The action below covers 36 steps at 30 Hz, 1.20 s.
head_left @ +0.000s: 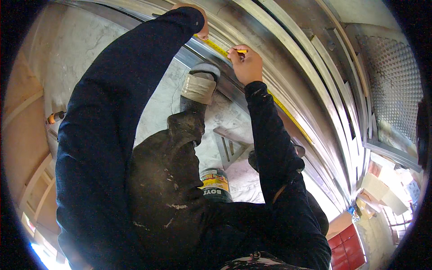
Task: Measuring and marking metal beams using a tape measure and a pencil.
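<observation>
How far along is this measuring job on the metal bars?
Done: a yellow tape measure lies stretched along a metal bar. In hand: the left hand pins the tape while the right hand holds a pencil at it. No finished mark or cut shows.

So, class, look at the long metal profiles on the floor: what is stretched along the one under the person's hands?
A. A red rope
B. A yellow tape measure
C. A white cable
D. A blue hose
B: a yellow tape measure runs along the metal profile, with the left hand pressing one end and the right hand holding a small yellow marking tool against it.
</observation>
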Each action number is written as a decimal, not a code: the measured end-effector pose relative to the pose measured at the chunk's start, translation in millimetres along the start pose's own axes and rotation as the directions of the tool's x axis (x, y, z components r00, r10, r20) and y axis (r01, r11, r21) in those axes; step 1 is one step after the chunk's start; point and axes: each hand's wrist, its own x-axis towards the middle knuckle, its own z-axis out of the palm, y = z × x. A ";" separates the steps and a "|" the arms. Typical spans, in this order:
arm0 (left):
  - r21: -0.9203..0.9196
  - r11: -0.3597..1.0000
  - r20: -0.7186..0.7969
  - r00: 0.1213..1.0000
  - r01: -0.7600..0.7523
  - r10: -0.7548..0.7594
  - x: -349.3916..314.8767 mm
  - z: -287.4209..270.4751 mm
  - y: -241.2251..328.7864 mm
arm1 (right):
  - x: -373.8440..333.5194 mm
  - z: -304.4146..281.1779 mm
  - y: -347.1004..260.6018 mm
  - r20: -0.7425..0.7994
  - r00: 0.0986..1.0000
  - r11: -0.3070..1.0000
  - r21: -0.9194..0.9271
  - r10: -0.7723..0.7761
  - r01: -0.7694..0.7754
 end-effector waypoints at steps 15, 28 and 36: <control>0.050 0.999 0.008 1.000 -0.012 0.012 -3.7 -2.9 5.6 | -10.1 -2.5 1.4 -0.212 0.977 1.000 0.022 -0.003 0.008; 0.010 0.995 -0.090 0.991 0.097 -0.095 0.6 9.4 11.1 | -6.5 -10.4 2.9 0.042 0.995 0.995 0.040 0.091 -0.092; 0.040 0.999 0.052 0.999 0.003 -0.005 -3.6 -5.0 3.9 | -5.4 -12.3 0.3 0.067 0.994 0.996 -0.023 0.089 -0.088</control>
